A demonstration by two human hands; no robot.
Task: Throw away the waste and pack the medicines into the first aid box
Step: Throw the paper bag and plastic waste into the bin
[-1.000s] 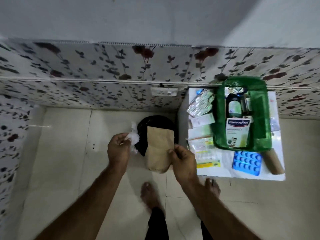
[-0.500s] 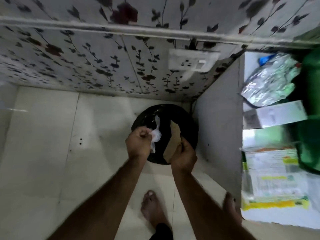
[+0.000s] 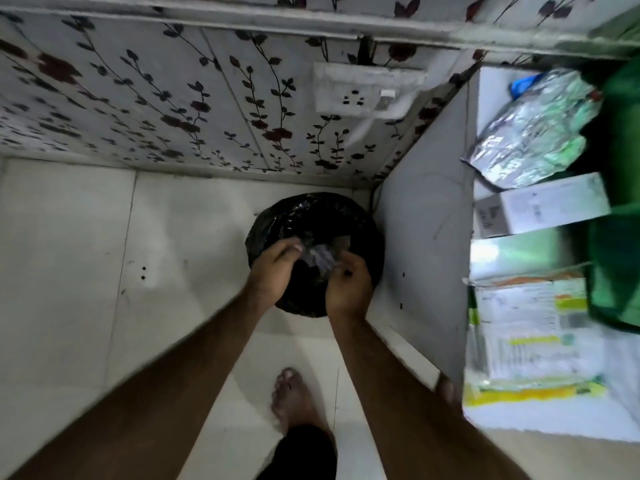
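A round bin lined with a black bag [image 3: 313, 213] stands on the floor against the table's side. Both my hands hover over its mouth: my left hand [image 3: 273, 271] with fingers spread, my right hand [image 3: 348, 285] loosely curled, nothing gripped in either. Between them, down in the bin, lies crumpled white waste [image 3: 320, 257], with a corner of the brown paper bag [image 3: 341, 241] beside it. On the table at the right lie foil blister strips [image 3: 533, 133], a white medicine box [image 3: 543, 209] and printed sachet packs [image 3: 530, 334], next to the green first aid box [image 3: 616, 244].
The white table's side panel [image 3: 426, 237] stands close to the bin's right. A floral wall with a socket plate [image 3: 367, 91] is behind the bin. My bare foot [image 3: 294, 400] rests on the pale floor tiles below the bin.
Both hands have lowered over the bin and let go: the brown paper bag and the white waste, held before, now lie inside it. The view has moved closer.
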